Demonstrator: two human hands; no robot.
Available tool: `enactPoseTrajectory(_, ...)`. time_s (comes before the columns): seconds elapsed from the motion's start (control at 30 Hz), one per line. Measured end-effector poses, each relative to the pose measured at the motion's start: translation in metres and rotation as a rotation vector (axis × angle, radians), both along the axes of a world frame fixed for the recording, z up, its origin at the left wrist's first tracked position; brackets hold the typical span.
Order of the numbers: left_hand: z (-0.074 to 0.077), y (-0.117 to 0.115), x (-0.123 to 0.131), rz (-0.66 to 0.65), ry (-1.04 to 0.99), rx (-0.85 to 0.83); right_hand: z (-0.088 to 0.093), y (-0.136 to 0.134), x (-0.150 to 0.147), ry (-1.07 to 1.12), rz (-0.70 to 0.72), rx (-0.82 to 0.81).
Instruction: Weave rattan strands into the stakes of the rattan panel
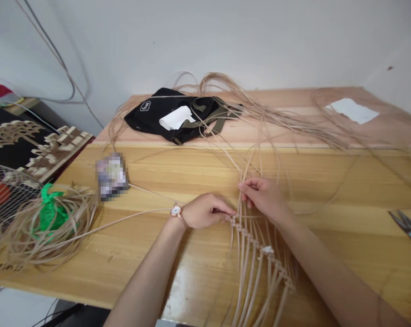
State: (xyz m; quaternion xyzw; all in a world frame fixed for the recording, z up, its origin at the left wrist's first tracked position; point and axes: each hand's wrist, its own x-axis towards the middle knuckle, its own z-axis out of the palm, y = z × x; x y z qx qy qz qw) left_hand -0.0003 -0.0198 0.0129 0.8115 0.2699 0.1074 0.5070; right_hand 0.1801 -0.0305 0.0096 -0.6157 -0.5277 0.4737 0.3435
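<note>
A narrow braided band (251,240) of tan, rattan-like strands slants across the table, with long loose strands on both sides. At its upper left end, my left hand (205,211), with a watch on the wrist, pinches the band between thumb and fingers. Just above and to the right, my right hand (261,195) is closed on a few upright strands (241,170), thumb against forefinger. These strands curve away toward the back of the table. A small white scrap (267,249) clings to the band's middle.
A coil of strands (22,236) tied with green plastic (54,213) lies at left, near a blurred-out square item (112,176). Behind are a black bag (151,116), white paper (355,110) and a loose strand bundle (294,120). Blue-handled pliers or cutters (409,227) lie at right.
</note>
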Motion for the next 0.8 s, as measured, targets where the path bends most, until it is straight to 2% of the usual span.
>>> enactPoseTrajectory(0.33,-0.0028,-0.0037,0.0039,0.124,0.057,-0.038,-0.0016,-0.0011,-0.0018,0.127,-0.029,0.013)
enactPoseTrajectory(0.5,-0.0020,-0.0028,0.0044,0.130,0.060,-0.087,-0.0035,-0.0011,0.0004,0.178,-0.027,0.017)
enactPoseTrajectory(0.8,0.0008,-0.0016,0.0068,0.119,0.087,-0.060,-0.0028,-0.0020,0.0007,0.202,-0.028,0.025)
